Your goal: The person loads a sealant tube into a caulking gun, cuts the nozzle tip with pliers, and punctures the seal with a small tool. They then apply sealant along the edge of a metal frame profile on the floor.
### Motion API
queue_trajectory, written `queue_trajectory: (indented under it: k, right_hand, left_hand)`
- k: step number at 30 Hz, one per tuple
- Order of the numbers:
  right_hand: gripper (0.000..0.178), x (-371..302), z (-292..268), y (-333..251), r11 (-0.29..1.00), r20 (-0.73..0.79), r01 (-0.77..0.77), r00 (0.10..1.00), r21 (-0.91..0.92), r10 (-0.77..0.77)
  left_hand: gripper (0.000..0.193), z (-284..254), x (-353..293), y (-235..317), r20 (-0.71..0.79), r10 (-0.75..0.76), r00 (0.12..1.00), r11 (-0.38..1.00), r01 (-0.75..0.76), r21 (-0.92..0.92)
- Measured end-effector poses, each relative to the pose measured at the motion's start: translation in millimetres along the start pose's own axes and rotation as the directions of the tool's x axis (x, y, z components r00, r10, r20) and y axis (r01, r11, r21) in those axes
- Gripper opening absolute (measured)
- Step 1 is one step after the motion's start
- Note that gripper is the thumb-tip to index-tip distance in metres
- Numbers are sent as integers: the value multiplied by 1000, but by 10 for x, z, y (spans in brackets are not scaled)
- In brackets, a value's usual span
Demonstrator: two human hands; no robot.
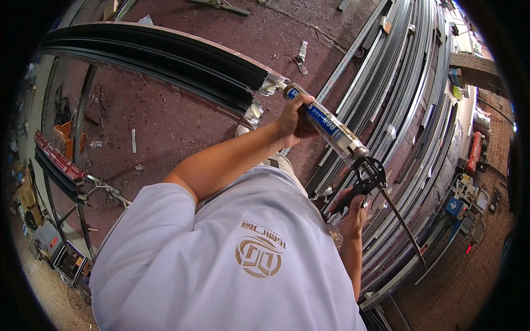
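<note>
Gripping the sealant tube (327,122), the left hand (294,118) is closing its fingers around it; the right hand (352,212) is seemingly squeezing the caulking gun (369,175) handle beside the dark frame (165,60).

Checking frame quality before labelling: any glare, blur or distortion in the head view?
Head view: strong fisheye, black corners, the dark frame and stacked metal strips bow toward the rim; bright glare on the frame's cut end; the sealant gun and both hands, left and right, are sharp; right edge washed out by daylight.
</note>
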State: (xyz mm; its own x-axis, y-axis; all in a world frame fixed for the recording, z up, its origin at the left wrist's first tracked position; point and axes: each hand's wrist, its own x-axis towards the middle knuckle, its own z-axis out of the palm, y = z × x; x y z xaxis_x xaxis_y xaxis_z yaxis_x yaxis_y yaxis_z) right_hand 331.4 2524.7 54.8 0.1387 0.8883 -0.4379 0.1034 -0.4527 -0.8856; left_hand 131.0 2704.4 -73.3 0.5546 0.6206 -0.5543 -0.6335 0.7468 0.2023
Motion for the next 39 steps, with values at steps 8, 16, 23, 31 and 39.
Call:
queue_trajectory:
  k: [8,16,23,31,39]
  right_hand:
    - [68,2,20,-72,1000,-9,-23,1000,-5,23]
    - [74,-34,-122,-66,919,-70,14,997,-394,-45]
    - [109,-168,-202,-132,994,115,-106,988,18,103]
    - [97,-133,-202,-86,881,191,-179,976,439,104]
    - [84,-122,-191,52,887,156,-146,984,438,85]
  left_hand:
    - [45,-19,31,1,-28,-4,1000,1000,4,13]
    - [43,-43,69,5,1,-8,1000,1000,8,25]
    - [48,-15,68,-38,-14,-3,1000,999,3,36]
    - [47,23,56,-63,-63,33,998,999,-30,36]
    - [41,-28,116,-110,-31,35,999,999,-34,30]
